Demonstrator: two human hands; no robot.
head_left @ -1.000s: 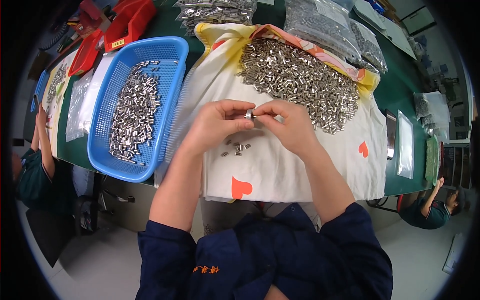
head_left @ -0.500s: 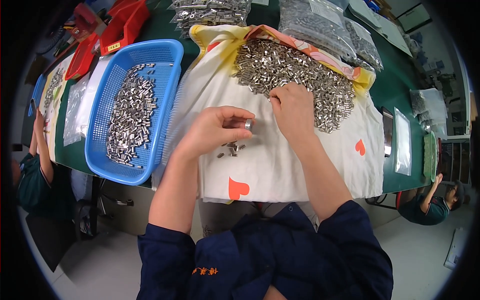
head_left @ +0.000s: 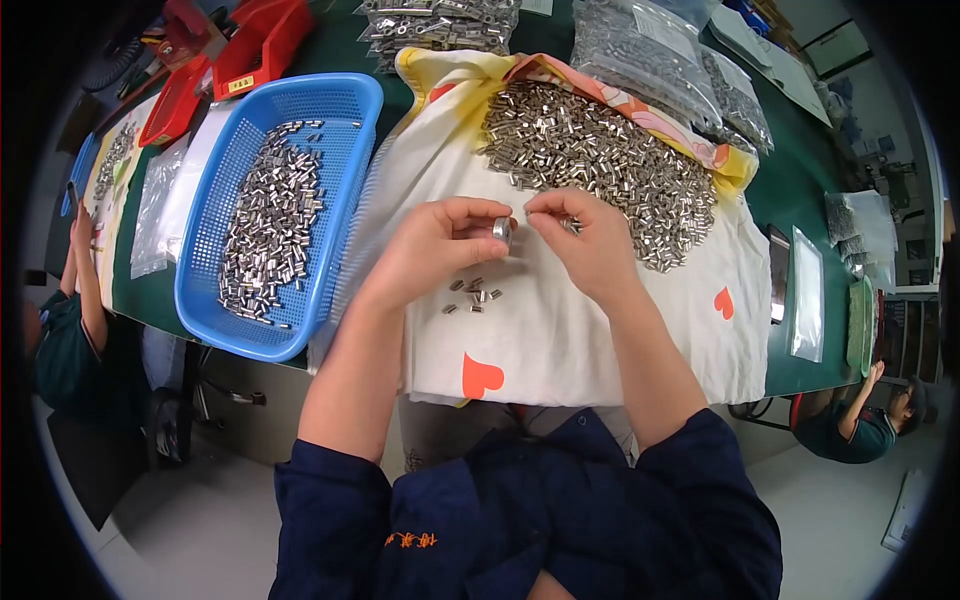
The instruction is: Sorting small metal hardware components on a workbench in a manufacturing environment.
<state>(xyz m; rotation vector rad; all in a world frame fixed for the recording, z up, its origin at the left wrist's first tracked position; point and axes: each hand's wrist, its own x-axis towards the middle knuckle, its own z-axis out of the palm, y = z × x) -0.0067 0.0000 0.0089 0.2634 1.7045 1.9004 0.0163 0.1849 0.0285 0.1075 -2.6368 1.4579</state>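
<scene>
My left hand (head_left: 435, 245) is closed around a short, round metal ring-like piece (head_left: 502, 230), held between thumb and fingers above the white cloth. Close to its right, my right hand (head_left: 595, 245) pinches what looks like a small metal sleeve (head_left: 528, 211) at its fingertips, mostly hidden by them. A few more bits of metal show below its curled fingers. Beyond the right hand spreads a large heap of small metal sleeves (head_left: 600, 140) on the patterned cloth (head_left: 660, 340). Several loose sleeves (head_left: 475, 294) lie just below my left hand.
To the left stands a blue plastic basket (head_left: 335, 240) holding many sleeves. Red bins (head_left: 262, 50) sit behind it. Clear bags of metal parts (head_left: 645, 60) line the far side of the green table. Other people work at both sides.
My right hand has drawn back from the heap toward the left hand, its fingertips now close to the ring-like piece. The left hand stays nearly in place.
</scene>
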